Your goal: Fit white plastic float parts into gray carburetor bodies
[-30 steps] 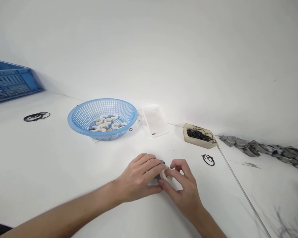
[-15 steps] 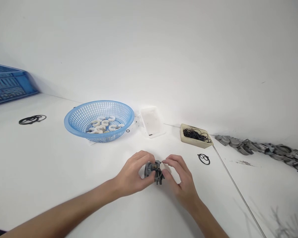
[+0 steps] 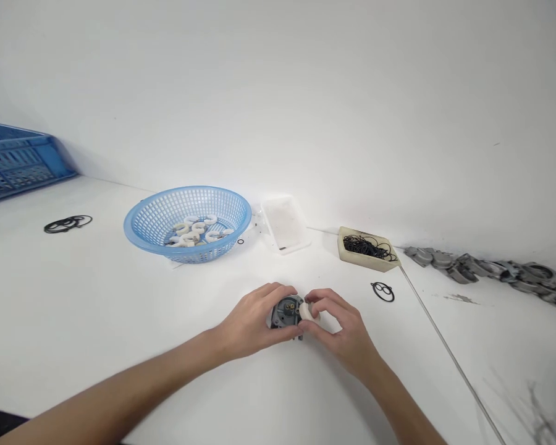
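My left hand (image 3: pixel 254 321) is closed around the left side of a grey metal part (image 3: pixel 286 313) that has small brass pieces in its middle. Between the thumb and fingers of my right hand (image 3: pixel 340 324) is a white curved piece (image 3: pixel 308 311), held against the right edge of the metal part. Similar white curved pieces (image 3: pixel 189 237) lie in a round blue basket (image 3: pixel 141 238) beyond my left hand. My fingers hide parts of the metal part's rim.
Behind my hands stands a shallow white tray (image 3: pixel 301 246). A cream tray (image 3: pixel 368 262) of black rings is right of it, with a black gasket (image 3: pixel 382 292) in front. Grey metal parts (image 3: pixel 491 269) line the right. Black rings (image 3: pixel 67 224) and a blue crate (image 3: pixel 23 162) are at left.
My left fingers have spread around the metal part, baring more of its inner face. The white piece has turned in my right hand and shows more clearly. The view has shifted slightly.
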Demonstrator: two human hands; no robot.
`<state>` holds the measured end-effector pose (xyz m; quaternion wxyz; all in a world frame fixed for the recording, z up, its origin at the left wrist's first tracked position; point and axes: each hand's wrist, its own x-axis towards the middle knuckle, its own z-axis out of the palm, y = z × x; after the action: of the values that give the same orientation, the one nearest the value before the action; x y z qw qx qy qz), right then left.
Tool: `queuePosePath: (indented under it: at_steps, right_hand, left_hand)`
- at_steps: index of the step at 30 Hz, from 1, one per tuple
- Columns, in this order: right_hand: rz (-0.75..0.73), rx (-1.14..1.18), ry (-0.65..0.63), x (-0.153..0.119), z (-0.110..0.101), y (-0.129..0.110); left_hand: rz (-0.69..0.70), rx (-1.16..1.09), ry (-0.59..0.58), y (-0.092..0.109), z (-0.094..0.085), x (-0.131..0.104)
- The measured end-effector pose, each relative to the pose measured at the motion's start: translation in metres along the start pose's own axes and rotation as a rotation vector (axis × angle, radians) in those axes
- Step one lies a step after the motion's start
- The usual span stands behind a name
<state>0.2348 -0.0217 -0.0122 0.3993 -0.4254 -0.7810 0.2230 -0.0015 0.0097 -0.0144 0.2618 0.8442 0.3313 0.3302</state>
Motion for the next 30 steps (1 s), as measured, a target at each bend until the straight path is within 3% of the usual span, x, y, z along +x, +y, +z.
queuePosePath:
  at_steps: [3, 6, 12, 16, 21, 27, 30]
  right_hand:
    - [-0.027, 0.004, -0.101, 0.001, -0.009, -0.006]
    - [-0.088, 0.001, -0.120, 0.001, -0.015, -0.009]
    - [-0.018, 0.003, 0.023, -0.001, -0.018, -0.002]
    - [0.066, 0.048, 0.015, -0.002, -0.014, -0.002]
    - [0.154, 0.039, 0.101, 0.000, -0.004, -0.013]
    - [-0.047, -0.193, 0.045, 0.023, 0.002, -0.020]
    - [-0.109, -0.206, 0.051, 0.030, 0.006, -0.018]
  left_hand:
    - [0.026, 0.023, -0.012, -0.003, -0.001, 0.001]
    - [0.078, 0.030, 0.018, -0.008, 0.001, 0.001]
    - [0.102, 0.035, -0.002, -0.012, 0.003, 0.001]
    - [0.111, 0.089, -0.011, -0.012, 0.003, 0.002]
    - [0.206, 0.097, 0.099, -0.013, 0.005, 0.003]
    - [0.226, 0.142, 0.246, -0.017, 0.002, 0.004]
    - [0.218, 0.164, 0.258, -0.021, -0.001, 0.004]
